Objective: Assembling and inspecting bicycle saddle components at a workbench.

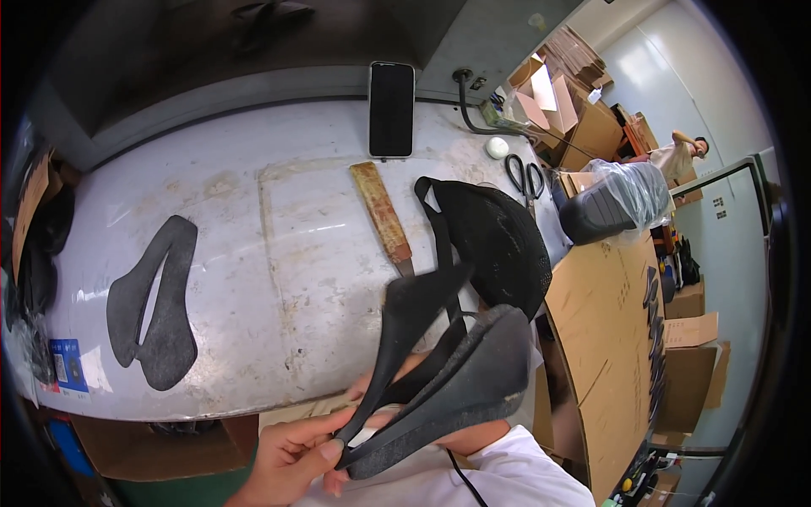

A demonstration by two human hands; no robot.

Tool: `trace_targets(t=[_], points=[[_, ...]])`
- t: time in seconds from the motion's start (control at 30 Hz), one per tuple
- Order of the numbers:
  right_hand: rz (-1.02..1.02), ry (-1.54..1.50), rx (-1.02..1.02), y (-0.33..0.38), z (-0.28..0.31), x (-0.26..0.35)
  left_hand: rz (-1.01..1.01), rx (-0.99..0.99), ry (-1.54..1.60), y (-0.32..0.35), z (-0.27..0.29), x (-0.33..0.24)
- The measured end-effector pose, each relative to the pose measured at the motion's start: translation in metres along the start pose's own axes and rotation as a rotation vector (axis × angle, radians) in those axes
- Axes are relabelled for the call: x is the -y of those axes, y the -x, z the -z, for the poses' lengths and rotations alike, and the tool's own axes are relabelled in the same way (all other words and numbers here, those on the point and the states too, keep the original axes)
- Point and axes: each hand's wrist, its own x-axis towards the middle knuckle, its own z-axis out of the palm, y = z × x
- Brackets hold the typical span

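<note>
I hold a black bicycle saddle (pixel 460 380) with a long centre slot close to my chest, tilted with its narrow nose down to the left. My left hand (pixel 291 456) pinches the nose end between thumb and fingers. My right hand (pixel 477 438), in a white sleeve, supports the wide rear from below and is mostly hidden; some fingers show through the slot. Just behind the saddle, a second black perforated saddle shell (pixel 498 237) lies on the grey worktable (pixel 279 253).
On the table lie a flat black saddle-shaped pad (pixel 160 313) at the left, a wooden-handled blade (pixel 382 215), a dark phone (pixel 391 108), scissors (pixel 525 177) and a white knob (pixel 498 147). At the right stands a cardboard surface (pixel 608 338) with a plastic-wrapped saddle (pixel 617 203). A person (pixel 684 152) stands far back.
</note>
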Motion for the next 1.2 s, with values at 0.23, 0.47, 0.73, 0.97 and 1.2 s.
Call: trace_targets(t=[0.23, 0.47, 0.73, 0.97, 1.2], points=[[0.073, -0.239, -0.015, 0.011, 0.007, -0.032, -0.085, -0.072, -0.266, -0.001, -0.015, -0.001], [0.071, -0.238, 0.027, -0.018, -0.023, -0.060, -0.519, 0.073, -0.569, -0.022, 0.033, 0.022], [0.019, -0.284, 0.147, -0.002, -0.005, -0.047, -0.484, -0.129, 0.175, -0.058, -0.015, 0.000], [0.020, -0.262, 0.146, 0.019, 0.000, -0.054, -0.498, -0.199, 0.055, -0.063, -0.018, 0.015], [0.027, -0.242, 0.125, 0.022, 0.002, -0.061, -0.613, -0.278, -0.121, -0.064, -0.029, 0.021]])
